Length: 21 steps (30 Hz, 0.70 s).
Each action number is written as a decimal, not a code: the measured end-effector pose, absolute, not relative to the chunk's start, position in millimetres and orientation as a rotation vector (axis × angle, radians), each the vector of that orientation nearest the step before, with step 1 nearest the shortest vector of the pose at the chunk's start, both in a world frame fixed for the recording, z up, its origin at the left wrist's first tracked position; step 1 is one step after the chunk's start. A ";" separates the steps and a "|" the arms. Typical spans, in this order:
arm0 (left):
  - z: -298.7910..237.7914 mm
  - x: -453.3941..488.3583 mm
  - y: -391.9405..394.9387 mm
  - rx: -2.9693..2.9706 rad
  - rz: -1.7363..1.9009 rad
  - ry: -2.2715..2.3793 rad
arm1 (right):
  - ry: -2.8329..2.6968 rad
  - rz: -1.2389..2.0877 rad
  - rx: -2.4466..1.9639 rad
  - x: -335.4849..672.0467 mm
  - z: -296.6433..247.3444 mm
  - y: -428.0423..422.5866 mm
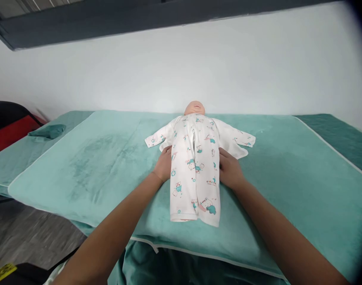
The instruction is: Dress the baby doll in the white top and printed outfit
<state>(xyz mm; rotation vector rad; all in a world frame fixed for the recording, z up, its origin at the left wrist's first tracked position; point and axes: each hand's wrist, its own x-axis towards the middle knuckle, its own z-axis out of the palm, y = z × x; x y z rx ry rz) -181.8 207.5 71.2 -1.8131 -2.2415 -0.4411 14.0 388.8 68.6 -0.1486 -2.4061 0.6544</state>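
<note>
A baby doll (195,107) lies on its back with its head toward the wall. It wears white baby clothes (204,190) printed with small teal and pink animals. Both sleeves spread out sideways, and a long front panel with a split down its middle covers the body and legs. At the left edge of this cloth, about waist height, is my left hand (164,164), its fingertips tucked out of sight. My right hand (230,168) touches the opposite edge at the same level, fingers partly under the fabric. Whether either hand grips the cloth is hidden.
A teal plush cover (109,166) with pale piping lies over the bed, its front edge near me. Behind it rises a white wall (139,71) below a dark window frame (109,19). A black and red item (11,126) stands at far left, beside a small teal cushion (47,131).
</note>
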 end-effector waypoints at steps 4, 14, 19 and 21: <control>71.2 -179.4 204.5 -1.711 -0.507 -2.259 | -2.628 0.502 -0.153 7.3 59.8 391.8; 58.0 -184.1 198.3 -1.572 -0.744 -2.141 | -2.719 0.407 -0.052 6.5 58.2 392.0; 57.4 -186.0 198.4 -1.539 -0.793 -2.152 | -2.694 0.535 -0.092 15.7 67.2 389.7; 57.1 -187.4 198.2 -1.513 -0.814 -2.171 | -2.701 0.552 -0.116 18.8 68.9 390.0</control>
